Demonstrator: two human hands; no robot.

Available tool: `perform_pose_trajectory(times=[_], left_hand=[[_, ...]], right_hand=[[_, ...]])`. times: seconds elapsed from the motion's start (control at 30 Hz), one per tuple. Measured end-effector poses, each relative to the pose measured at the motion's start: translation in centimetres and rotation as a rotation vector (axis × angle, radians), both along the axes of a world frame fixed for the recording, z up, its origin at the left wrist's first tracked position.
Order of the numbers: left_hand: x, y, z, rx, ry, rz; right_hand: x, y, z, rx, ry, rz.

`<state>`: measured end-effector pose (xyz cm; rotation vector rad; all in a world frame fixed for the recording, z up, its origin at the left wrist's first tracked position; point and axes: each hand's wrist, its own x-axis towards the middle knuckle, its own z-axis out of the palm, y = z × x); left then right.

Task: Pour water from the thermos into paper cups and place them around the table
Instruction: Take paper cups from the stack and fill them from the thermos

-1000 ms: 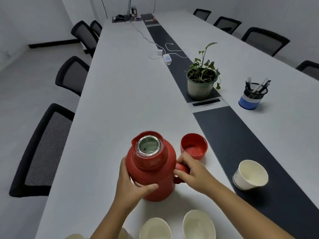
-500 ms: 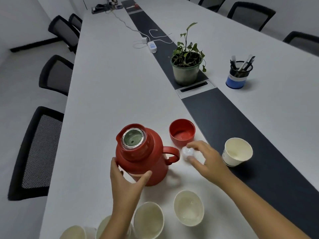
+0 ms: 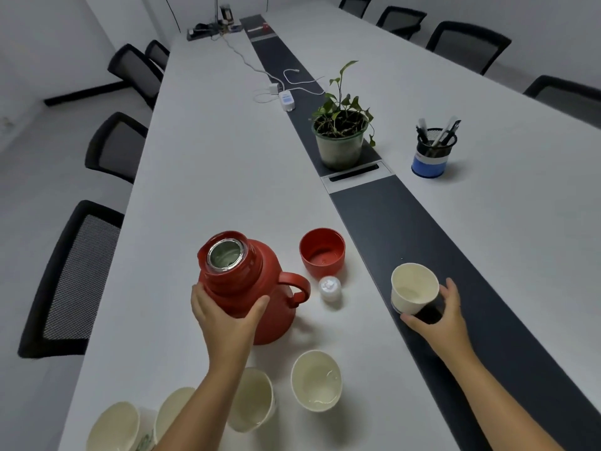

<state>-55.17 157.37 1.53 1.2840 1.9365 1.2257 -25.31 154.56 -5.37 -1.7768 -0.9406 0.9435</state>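
The red thermos (image 3: 247, 288) stands open on the white table (image 3: 201, 190), its steel mouth showing. My left hand (image 3: 224, 317) grips its body from the near side. To its right are the red lid cup (image 3: 322, 252) and the white stopper (image 3: 329, 288). My right hand (image 3: 435, 317) curls round a paper cup (image 3: 411, 288) on the dark centre strip (image 3: 390, 222). Another paper cup (image 3: 315, 380) with water in it sits near me. Three more paper cups (image 3: 250, 398) (image 3: 172, 415) (image 3: 113, 428) sit at the near left edge, partly hidden by my left arm.
A potted plant (image 3: 341, 141) stands on the dark strip farther up, with a pen holder (image 3: 432, 154) to its right. A charger and cables (image 3: 286, 99) lie beyond. Black mesh chairs (image 3: 74, 278) line the left side; more stand along the far right.
My right hand let go of the thermos handle, left the white stopper on the table, and moved right to the paper cup on the dark strip. My left hand stays on the thermos.
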Motion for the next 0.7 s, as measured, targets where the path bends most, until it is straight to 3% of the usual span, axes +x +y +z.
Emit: perform_pose_trajectory(times=[0.17,0.33,0.53,0.7], left_hand=[[0.2,0.2,0.2,0.003,0.015,0.018],[0.2,0.2,0.1,-0.007,0.020,0.023],[0.2,-0.6,1.3,-0.078,0.042,-0.025],[-0.3,-5.9,1.5,-0.100,0.095,-0.018]], right_hand=[[-0.8,2.0,-0.9,0.052,0.123,-0.040],[-1.4,1.2,-0.2,0.096,0.114,-0.002],[-4.1,-6.4,1.7,0.095,0.122,0.143],[-8.5,-13.8,1.5,-0.030,0.140,0.357]])
